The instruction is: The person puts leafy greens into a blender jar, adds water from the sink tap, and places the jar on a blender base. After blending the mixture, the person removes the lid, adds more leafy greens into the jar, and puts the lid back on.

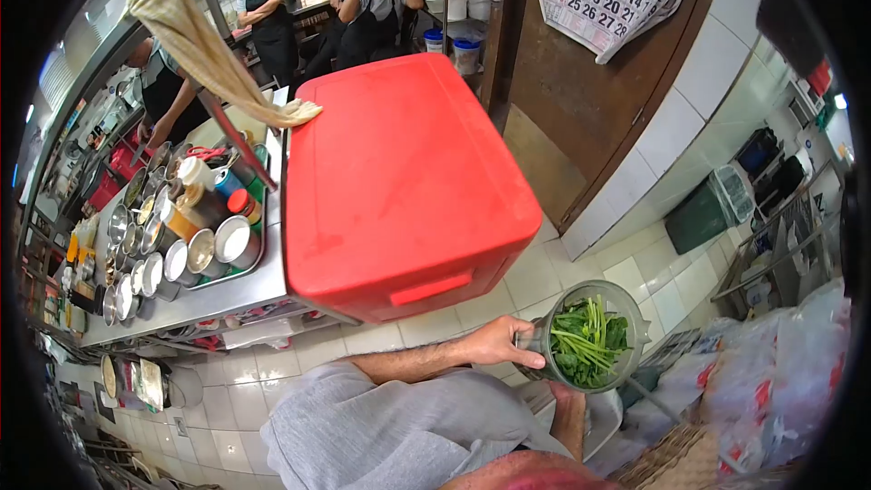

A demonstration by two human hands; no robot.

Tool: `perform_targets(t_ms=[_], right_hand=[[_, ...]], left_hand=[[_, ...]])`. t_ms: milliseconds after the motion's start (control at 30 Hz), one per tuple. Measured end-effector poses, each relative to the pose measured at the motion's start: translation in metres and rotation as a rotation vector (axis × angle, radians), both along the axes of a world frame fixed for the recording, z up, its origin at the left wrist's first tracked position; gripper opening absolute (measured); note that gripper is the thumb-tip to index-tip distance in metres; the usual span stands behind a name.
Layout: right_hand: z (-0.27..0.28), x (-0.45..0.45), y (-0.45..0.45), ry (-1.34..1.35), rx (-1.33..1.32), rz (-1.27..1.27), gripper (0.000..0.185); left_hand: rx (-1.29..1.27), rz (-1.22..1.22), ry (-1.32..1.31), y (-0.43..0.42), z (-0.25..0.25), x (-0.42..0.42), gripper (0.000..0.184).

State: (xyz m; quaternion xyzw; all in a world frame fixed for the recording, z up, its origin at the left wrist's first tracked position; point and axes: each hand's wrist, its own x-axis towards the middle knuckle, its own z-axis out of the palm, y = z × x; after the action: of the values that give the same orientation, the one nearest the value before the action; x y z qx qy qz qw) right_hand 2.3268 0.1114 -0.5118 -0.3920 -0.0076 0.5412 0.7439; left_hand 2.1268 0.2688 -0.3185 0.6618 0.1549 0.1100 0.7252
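Note:
My left hand point(501, 342) is closed around the handle of a clear blender jar point(637, 365). Green leafy herbs with long stems point(585, 340) fill much of the jar, which I see from above. Against the jar's underside, on the near side, is my right hand point(567, 392); its fingers are mostly hidden by the jar, but it appears to hold it from below. The jar is in front of my body, to the right of a large red cooler point(408, 181) with its lid closed.
A steel counter point(263, 286) at left carries metal containers point(238, 243) and sauce bottles point(195, 172). A cloth point(204, 45) hangs on a rail above. Several people in aprons point(272, 23) are at the back. A green bin point(699, 218) and plastic bags point(771, 381) are at right.

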Motion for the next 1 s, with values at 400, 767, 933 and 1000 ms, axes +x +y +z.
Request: perform_targets(t_ms=[400,767,933,1000], right_hand=[[0.024,0.173,0.126,0.121,0.113,0.016,0.047],[0.04,0.341,0.3,0.2,0.183,0.409,0.047],[0.051,0.375,0.374,0.254,0.195,0.57,0.046],[0.055,0.379,0.406,0.278,0.211,0.625,0.046]], left_hand=[[0.201,0.099,0.015,0.102,-0.003,0.162,0.048],[0.121,0.63,-0.009,0.16,0.007,0.296,0.048],[0.091,0.821,0.014,0.192,0.008,0.329,0.045],[0.119,0.836,0.073,0.213,0.002,0.334,0.033]])
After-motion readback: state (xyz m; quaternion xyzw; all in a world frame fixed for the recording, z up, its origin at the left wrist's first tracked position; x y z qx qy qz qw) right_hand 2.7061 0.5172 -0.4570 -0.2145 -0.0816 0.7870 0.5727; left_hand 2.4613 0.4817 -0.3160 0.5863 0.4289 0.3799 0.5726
